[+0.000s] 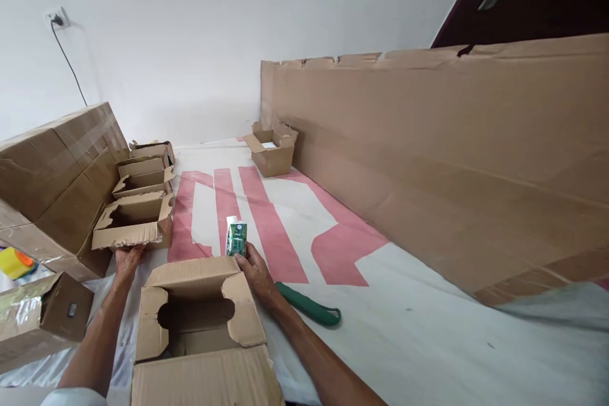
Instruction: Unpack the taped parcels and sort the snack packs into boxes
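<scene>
My right hand (254,269) is closed round a small green and white drink carton (236,239), held upright over the sheet just beyond the near box. My left hand (128,258) grips the near side of an open cardboard box (159,228) in the row at left, below its front flap; its fingertips are partly hidden there. Between my forearms stands a larger open cardboard box (204,377) with cut-out flaps, its dark inside showing little. A green curved object with a loop end (311,307) lies beside my right forearm.
More open boxes (143,181) line up behind the gripped one, against a big taped carton (57,177). Another open box (273,162) with something white inside stands near the wall. A tall cardboard panel (428,158) bounds the right. At lower left sits a box (47,317).
</scene>
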